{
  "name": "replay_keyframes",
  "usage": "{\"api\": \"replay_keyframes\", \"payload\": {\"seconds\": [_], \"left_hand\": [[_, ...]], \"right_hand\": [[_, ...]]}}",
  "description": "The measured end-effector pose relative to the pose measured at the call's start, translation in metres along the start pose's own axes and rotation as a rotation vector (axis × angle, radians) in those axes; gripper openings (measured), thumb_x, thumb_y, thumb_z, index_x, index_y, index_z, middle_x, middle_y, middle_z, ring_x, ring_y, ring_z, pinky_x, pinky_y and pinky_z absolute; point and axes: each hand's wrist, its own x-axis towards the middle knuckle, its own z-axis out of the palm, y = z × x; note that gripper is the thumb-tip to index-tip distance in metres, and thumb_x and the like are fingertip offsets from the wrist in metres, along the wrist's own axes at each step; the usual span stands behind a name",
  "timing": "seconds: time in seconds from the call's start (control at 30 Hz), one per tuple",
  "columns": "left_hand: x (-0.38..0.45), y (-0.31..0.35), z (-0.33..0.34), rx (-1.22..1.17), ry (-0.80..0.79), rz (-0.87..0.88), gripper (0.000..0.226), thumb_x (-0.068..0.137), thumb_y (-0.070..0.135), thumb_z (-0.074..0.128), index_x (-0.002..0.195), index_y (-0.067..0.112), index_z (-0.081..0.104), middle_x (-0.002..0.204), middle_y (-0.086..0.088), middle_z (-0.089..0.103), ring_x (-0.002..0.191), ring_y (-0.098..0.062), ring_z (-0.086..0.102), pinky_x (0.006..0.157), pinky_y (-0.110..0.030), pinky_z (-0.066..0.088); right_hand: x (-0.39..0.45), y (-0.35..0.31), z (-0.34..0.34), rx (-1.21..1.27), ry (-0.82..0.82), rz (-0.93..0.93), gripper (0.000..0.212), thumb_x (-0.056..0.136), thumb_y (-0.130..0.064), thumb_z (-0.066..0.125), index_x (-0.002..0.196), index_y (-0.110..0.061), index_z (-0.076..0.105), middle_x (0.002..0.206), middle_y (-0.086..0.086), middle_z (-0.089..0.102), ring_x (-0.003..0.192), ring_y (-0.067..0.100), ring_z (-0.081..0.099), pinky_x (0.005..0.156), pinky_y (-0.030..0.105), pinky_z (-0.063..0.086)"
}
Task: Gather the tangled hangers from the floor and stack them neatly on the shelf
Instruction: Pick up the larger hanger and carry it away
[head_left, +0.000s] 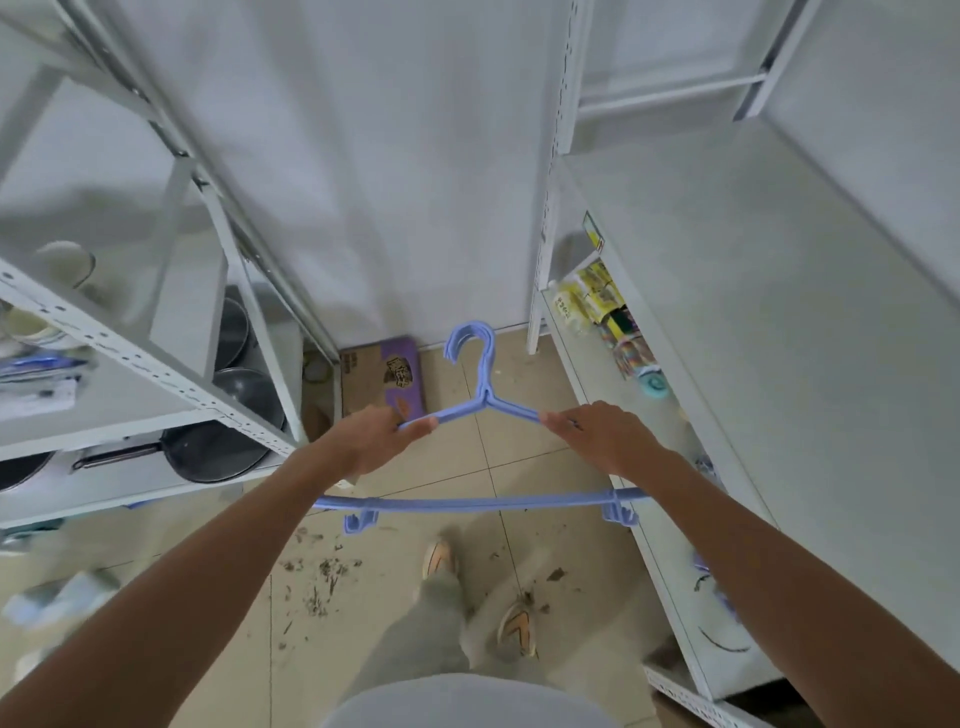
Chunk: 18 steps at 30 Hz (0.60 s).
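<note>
While standing in a narrow aisle between white metal shelving, a person holds a bundle of blue plastic hangers out in front, above the tiled floor. The left hand grips the bundle's left shoulder arm, fingers curled round it, and the right hand grips the right shoulder arm the same way. Beyond the fingers, the hooks fan slightly but point the same way, which suggests the hangers are being squared up into one aligned stack. Nearer the body than the fingers, the lower bar runs across under both wrists. Holding both shoulders likely keeps the stack from slipping apart. Just right of the right fingers lies a broad bare shelf, probably where the stack belongs. Left of the left fingers, a lower shelf carries dark pans. Scattered debris marks the floor below.
</note>
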Motion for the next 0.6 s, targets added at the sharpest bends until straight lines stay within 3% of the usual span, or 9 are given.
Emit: {"api": "replay_keyframes", "payload": {"seconds": [0.2,0.33,0.47,0.6], "left_hand": [[0.063,-0.007,-0.023,0.025,0.013,0.113,0.068,0.082,0.094,0.021,0.060,0.045,0.063,0.048,0.008,0.057,0.041,-0.003,0.051,0.049,-0.027,0.031],[0.113,-0.011,-0.046,0.115,0.030,0.198,0.094,0.077,0.098,0.014,0.061,0.018,0.061,0.052,0.002,0.058,0.046,-0.009,0.055,0.047,-0.028,0.033],[0.157,-0.009,-0.065,0.098,-0.007,0.270,0.090,0.077,0.098,0.015,0.056,0.018,0.050,0.054,-0.005,0.060,0.046,-0.018,0.056,0.055,-0.039,0.049],[0.203,-0.001,-0.085,0.145,-0.013,0.304,0.089,0.076,0.099,0.017,0.056,0.017,0.046,0.050,-0.001,0.055,0.048,-0.020,0.060,0.050,-0.031,0.043]], "right_hand": [[0.034,0.002,-0.013,0.038,-0.020,0.090,0.072,0.094,-0.084,0.018,0.063,-0.021,0.031,0.055,-0.004,0.035,0.051,0.015,0.037,0.056,0.032,0.034],[0.056,0.004,-0.029,0.055,-0.025,0.142,0.068,0.097,-0.079,0.021,0.063,-0.024,0.039,0.055,-0.005,0.039,0.052,0.014,0.041,0.056,0.030,0.035],[0.083,0.006,-0.046,0.029,-0.008,0.189,0.072,0.093,-0.084,0.014,0.064,-0.022,0.034,0.056,-0.003,0.040,0.051,0.014,0.039,0.054,0.030,0.036],[0.111,0.019,-0.049,0.031,0.028,0.250,0.079,0.090,-0.088,0.008,0.066,-0.019,0.039,0.057,-0.004,0.046,0.051,0.013,0.043,0.055,0.032,0.039]]}}
